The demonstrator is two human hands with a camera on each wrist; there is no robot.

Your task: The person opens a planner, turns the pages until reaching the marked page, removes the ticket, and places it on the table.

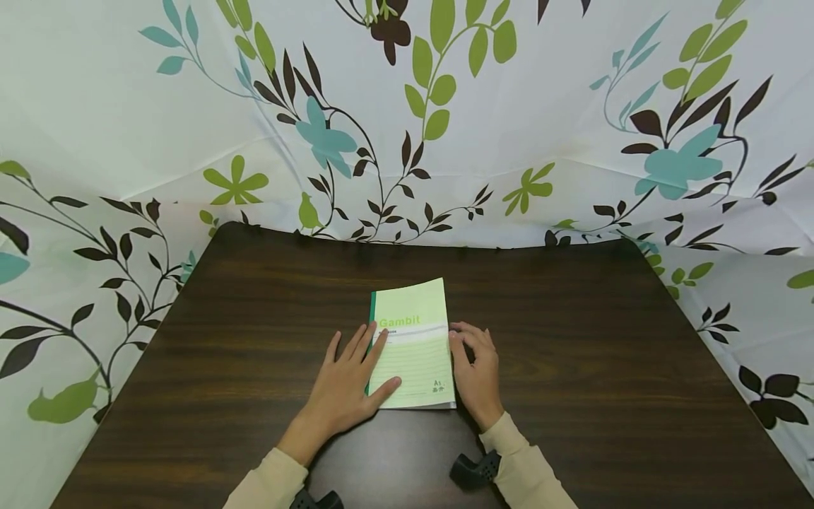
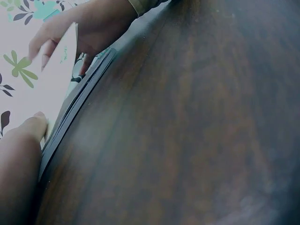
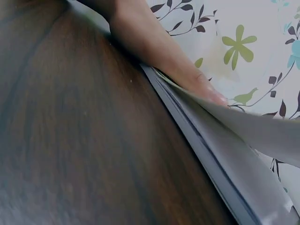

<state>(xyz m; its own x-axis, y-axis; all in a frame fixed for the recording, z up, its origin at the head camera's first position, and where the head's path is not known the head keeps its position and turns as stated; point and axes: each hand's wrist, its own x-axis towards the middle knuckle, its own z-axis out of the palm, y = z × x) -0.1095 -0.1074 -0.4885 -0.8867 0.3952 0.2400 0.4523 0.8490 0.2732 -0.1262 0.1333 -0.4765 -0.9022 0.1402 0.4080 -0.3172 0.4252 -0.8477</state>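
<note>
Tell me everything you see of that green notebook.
The notebook looks like paper: pale green cover, darker green spine, white band, ruled lines, the word "Gambit". It lies on the dark table, the cover's right side lifted. The left hand rests on its left part; the right hand touches the raised edge.

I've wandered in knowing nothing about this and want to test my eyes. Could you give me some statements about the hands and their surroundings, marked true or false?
1. The pale green paper notebook lies on the dark brown wood-grain table. True.
2. The person's left hand touches the notebook's left side. True.
3. The person's right hand lies far from the notebook. False: it is at the notebook's right edge.
4. The notebook's cover lies flat all over. False: it is lifted near the right edge.
5. The white cloth behind the table is plain. False: it bears green, blue and brown plant shapes.
</note>
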